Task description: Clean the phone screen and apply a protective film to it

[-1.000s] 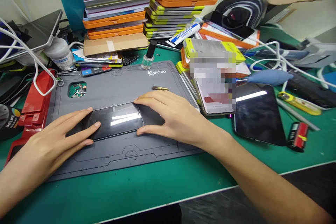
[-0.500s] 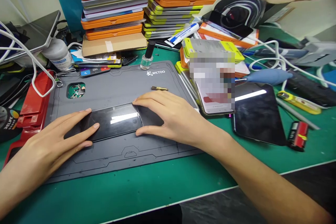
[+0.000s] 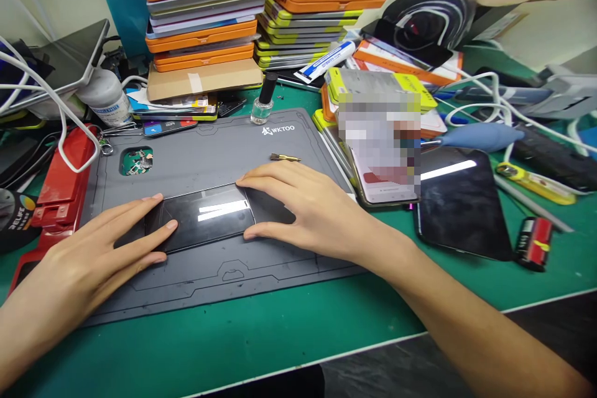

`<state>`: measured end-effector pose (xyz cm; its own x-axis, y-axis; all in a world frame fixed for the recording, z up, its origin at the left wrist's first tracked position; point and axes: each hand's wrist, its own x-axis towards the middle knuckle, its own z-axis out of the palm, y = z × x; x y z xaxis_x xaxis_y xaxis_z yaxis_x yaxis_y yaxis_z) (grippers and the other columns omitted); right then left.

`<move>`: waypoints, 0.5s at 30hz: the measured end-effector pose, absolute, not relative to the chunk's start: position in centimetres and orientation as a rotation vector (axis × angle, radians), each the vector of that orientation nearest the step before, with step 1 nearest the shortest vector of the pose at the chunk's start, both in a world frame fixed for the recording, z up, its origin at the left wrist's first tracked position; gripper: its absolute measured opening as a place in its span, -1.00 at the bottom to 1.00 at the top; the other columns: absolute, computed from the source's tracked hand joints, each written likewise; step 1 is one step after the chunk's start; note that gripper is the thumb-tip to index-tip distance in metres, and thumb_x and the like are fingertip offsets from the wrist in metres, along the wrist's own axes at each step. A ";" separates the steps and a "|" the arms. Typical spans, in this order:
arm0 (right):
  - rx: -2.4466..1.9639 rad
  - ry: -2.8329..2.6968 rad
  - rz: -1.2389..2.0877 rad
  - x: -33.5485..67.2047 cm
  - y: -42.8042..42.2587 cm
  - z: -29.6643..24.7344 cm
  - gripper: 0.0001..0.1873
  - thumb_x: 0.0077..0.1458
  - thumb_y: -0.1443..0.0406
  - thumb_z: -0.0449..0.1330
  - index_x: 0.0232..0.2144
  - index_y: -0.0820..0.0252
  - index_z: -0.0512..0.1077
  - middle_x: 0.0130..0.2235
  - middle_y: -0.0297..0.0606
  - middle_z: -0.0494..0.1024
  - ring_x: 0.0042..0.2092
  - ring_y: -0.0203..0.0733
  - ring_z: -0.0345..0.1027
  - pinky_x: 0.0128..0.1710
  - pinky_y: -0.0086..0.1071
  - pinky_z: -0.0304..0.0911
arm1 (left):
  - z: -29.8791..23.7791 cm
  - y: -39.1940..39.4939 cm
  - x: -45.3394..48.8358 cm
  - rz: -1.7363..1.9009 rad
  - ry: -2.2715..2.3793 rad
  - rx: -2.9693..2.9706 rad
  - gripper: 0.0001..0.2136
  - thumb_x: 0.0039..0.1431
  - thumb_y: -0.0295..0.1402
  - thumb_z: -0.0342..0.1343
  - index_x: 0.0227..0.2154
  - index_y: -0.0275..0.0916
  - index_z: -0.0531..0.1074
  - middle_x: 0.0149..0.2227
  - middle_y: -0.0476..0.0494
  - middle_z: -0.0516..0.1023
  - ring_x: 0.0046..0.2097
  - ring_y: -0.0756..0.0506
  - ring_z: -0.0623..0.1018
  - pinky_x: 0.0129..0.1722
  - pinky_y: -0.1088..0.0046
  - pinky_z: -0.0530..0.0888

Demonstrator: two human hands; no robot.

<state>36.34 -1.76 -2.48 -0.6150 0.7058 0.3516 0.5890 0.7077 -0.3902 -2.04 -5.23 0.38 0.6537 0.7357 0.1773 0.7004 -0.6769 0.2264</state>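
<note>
You had the glossy black rectangular glass panel [image 3: 200, 224] lying face up across the dark grey rubbery mat [image 3: 280, 280], with a hand at each end, an arrangement that seemed meant to keep it flat and square. Your left hand [image 3: 77, 264] was spread rather than clenched, fingertips fanned over the left end, one resting on the glass itself, as if to steady it. Your right hand [image 3: 303, 199] spanned the other end in a light grip, thumb at the near corner and a finger at the far one, which left the glossy middle uncovered. A darker patch showed past both ends; whether it was a separate pad, you could not have told from here. Behind your right knuckles lay a small brass-handled brush [image 3: 285, 157], close enough to be nudged. A clear glass bottle with a black cap [image 3: 263, 99] stood upright at the mat's back edge. A hinged red metal tool [image 3: 60, 193] crowded your left side, while a phone with a lit screen [image 3: 373, 189] and a black glossy slab [image 3: 461, 217] took up the green bench [image 3: 326, 323] to your right.
</note>
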 end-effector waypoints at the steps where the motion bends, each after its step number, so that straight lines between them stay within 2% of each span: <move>1: -0.991 -2.427 0.331 36.3 -1.8 -2.5 -0.31 0.40 -0.08 0.47 0.30 0.29 0.56 0.25 0.10 0.73 0.25 0.22 0.66 0.30 0.12 0.57 | 0.4 -5.2 -2.0 0.386 1.185 2.739 -0.48 0.76 -0.04 -0.21 0.64 0.57 0.03 0.59 0.29 0.40 0.37 -0.24 0.71 0.44 -0.02 0.64; 5: -1.000 -2.423 0.354 36.3 -1.8 -2.4 -0.33 0.40 -0.07 0.48 0.30 0.25 0.56 0.25 0.07 0.73 0.26 0.22 0.66 0.30 0.10 0.57 | 0.4 -5.3 -1.9 0.381 1.163 2.740 -0.50 0.75 -0.01 -0.15 0.61 0.58 0.13 0.61 0.30 0.36 0.39 -0.25 0.69 0.48 -0.06 0.60; 11: -1.020 -2.416 0.347 36.2 -1.8 -2.4 -0.36 0.40 -0.09 0.47 0.30 0.16 0.57 0.24 0.01 0.74 0.25 0.21 0.66 0.29 0.09 0.57 | 0.7 -5.3 -1.9 0.367 1.168 2.810 -0.45 0.76 -0.10 -0.23 0.66 0.54 -0.04 0.62 0.25 0.36 0.35 -0.23 0.72 0.44 0.02 0.63; 15: -1.034 -2.417 0.344 36.3 -1.8 -2.5 -0.36 0.41 -0.11 0.46 0.30 0.11 0.57 0.24 0.01 0.74 0.25 0.22 0.66 0.29 0.11 0.56 | 0.8 -5.1 -1.8 0.336 1.131 2.871 -0.45 0.76 -0.09 -0.20 0.66 0.53 -0.03 0.62 0.20 0.37 0.34 -0.26 0.73 0.39 -0.02 0.67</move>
